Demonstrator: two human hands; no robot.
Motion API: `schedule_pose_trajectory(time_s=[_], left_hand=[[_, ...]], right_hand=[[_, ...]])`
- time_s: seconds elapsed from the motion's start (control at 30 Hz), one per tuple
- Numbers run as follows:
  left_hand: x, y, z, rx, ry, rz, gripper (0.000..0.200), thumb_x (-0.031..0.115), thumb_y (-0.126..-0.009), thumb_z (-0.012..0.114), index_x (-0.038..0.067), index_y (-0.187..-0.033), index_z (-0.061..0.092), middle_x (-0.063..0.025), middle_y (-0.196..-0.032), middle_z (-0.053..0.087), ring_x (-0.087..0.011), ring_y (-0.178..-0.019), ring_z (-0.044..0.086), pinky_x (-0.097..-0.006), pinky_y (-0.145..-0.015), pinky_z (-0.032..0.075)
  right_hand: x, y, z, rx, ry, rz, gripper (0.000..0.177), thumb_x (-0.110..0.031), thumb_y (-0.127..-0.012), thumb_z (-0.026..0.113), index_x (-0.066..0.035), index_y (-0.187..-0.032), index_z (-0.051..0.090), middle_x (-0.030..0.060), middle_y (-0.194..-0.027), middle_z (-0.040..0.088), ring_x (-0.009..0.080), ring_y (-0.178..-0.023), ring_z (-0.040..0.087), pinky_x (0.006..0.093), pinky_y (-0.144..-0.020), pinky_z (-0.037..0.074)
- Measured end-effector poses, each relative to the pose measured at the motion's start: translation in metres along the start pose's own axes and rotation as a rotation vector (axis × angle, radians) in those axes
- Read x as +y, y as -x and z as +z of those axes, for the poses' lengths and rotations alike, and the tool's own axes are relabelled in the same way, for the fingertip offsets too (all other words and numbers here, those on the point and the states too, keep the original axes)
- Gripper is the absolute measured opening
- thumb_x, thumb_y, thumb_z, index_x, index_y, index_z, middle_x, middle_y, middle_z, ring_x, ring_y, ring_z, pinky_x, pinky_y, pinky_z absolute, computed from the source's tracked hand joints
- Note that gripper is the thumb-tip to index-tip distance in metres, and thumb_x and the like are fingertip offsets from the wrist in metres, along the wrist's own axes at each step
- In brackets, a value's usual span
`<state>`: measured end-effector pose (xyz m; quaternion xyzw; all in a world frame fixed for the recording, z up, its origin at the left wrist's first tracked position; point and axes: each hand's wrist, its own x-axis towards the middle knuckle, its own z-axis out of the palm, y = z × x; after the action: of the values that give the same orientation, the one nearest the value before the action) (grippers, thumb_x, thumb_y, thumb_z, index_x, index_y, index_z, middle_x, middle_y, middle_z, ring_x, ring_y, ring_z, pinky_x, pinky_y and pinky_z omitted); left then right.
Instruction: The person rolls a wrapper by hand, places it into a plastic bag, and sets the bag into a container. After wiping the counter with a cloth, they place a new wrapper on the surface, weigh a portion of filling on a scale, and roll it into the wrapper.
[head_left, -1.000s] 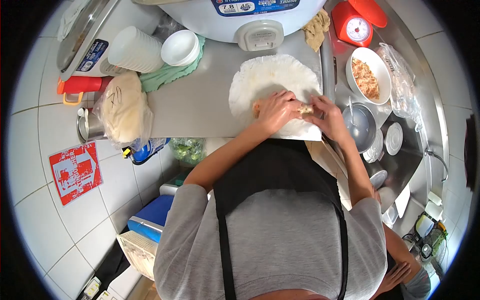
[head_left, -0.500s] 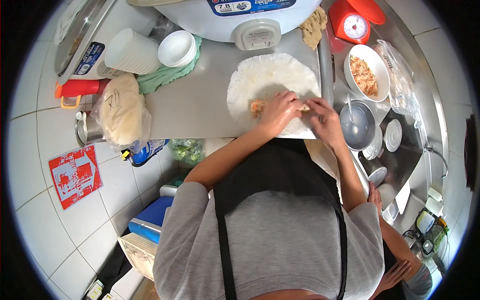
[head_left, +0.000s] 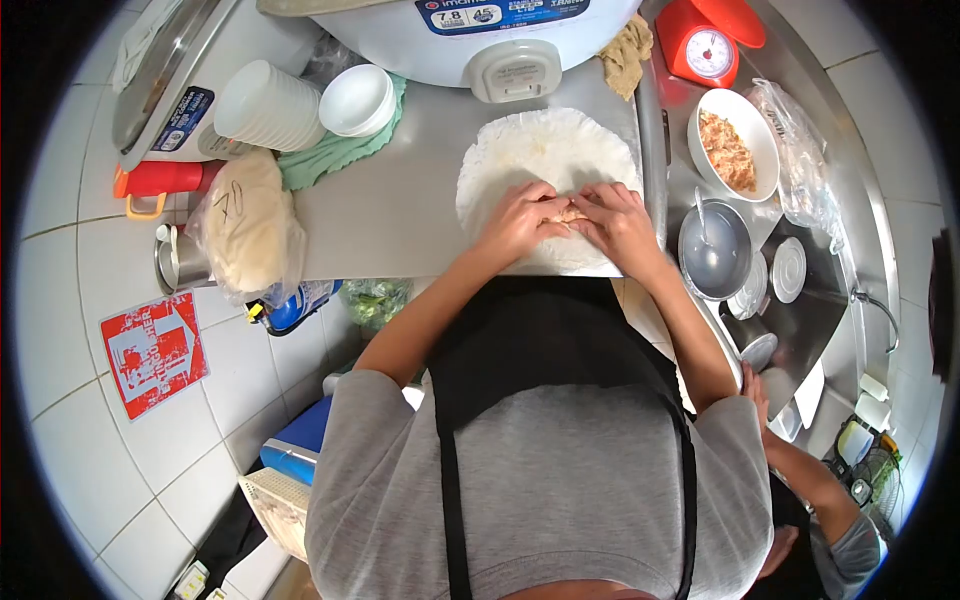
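Observation:
Thin round white wrapper sheets point(head_left: 545, 145) lie stacked on the steel counter's front edge. My left hand point(head_left: 527, 220) is closed, its fingers bent on the left end of an orange-flecked filling point(head_left: 570, 213). At the filling's right end, the fingers of my right hand point(head_left: 612, 220) are pressed together on it. Both hands rest over the lower part of the sheets, close together, and the filling shows between their fingertips. A white bowl point(head_left: 738, 145) of similar filling stands to the right, above a metal bowl point(head_left: 714, 248) with a spoon.
A large rice cooker point(head_left: 515, 70) stands behind the sheets. White bowls point(head_left: 357, 100), stacked cups point(head_left: 268, 105) and a bagged stack of wrappers point(head_left: 250, 225) are at the left. A red scale point(head_left: 708, 50) is back right. Another person's arm point(head_left: 805, 470) is at the lower right.
My left hand has moved left and now grips the left end of the filling. My right hand has also moved left, closer over the sheets. The other person's lower hand has shifted down.

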<state>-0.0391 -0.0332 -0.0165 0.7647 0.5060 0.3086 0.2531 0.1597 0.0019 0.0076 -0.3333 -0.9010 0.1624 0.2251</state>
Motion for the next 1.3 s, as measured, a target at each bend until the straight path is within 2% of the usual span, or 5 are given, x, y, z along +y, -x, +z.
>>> schedule_pose_trajectory(time_s=[0.43, 0.83, 1.03, 1.23, 1.3], left_hand=[[-0.002, 0.015, -0.029, 0.018, -0.019, 0.013, 0.038, 0.02, -0.072, 0.072, 0.004, -0.106, 0.066, -0.0098, -0.1, 0.059, -0.0283, -0.095, 0.054, -0.0373, -0.082, 0.045], [-0.02, 0.026, -0.038, -0.097, 0.253, -0.067, 0.037, 0.015, -0.075, 0.073, 0.008, -0.111, 0.066, -0.0078, -0.108, 0.057, -0.0241, -0.101, 0.054, -0.0348, -0.084, 0.047], [-0.009, 0.026, -0.045, 0.006, 0.13, -0.047, 0.035, 0.011, -0.075, 0.072, 0.006, -0.108, 0.066, -0.0089, -0.108, 0.057, -0.0237, -0.099, 0.055, -0.0336, -0.082, 0.048], [-0.022, 0.027, -0.046, -0.116, 0.016, -0.056, 0.042, 0.014, -0.069, 0.076, 0.006, -0.109, 0.066, -0.0092, -0.106, 0.058, -0.0247, -0.097, 0.057, -0.0346, -0.081, 0.048], [-0.012, 0.033, -0.046, 0.069, 0.019, -0.108, 0.038, 0.014, -0.071, 0.075, 0.005, -0.107, 0.066, -0.0098, -0.101, 0.06, -0.025, -0.09, 0.058, -0.0341, -0.078, 0.048]], right_hand=[[-0.014, -0.018, 0.008, -0.003, -0.059, 0.013, 0.026, -0.021, -0.067, 0.073, -0.01, -0.09, 0.07, -0.0003, -0.092, 0.057, 0.019, -0.088, 0.052, 0.0333, -0.075, 0.04], [-0.022, -0.021, 0.025, -0.029, 0.059, -0.09, 0.028, -0.029, -0.075, 0.069, -0.01, -0.095, 0.069, 0.0003, -0.091, 0.055, 0.0183, -0.088, 0.052, 0.0326, -0.076, 0.04], [-0.026, -0.029, 0.024, 0.0, 0.008, -0.099, 0.029, -0.029, -0.072, 0.071, -0.01, -0.093, 0.069, -0.0003, -0.089, 0.056, 0.0178, -0.087, 0.052, 0.0317, -0.076, 0.04], [-0.026, -0.031, 0.034, -0.051, 0.001, -0.081, 0.034, -0.03, -0.068, 0.074, -0.009, -0.093, 0.068, 0.0004, -0.089, 0.056, 0.0186, -0.087, 0.052, 0.032, -0.076, 0.041], [-0.029, -0.03, 0.031, -0.041, -0.014, -0.064, 0.034, -0.03, -0.067, 0.074, -0.009, -0.093, 0.068, 0.001, -0.089, 0.056, 0.0193, -0.088, 0.052, 0.0321, -0.076, 0.041]])
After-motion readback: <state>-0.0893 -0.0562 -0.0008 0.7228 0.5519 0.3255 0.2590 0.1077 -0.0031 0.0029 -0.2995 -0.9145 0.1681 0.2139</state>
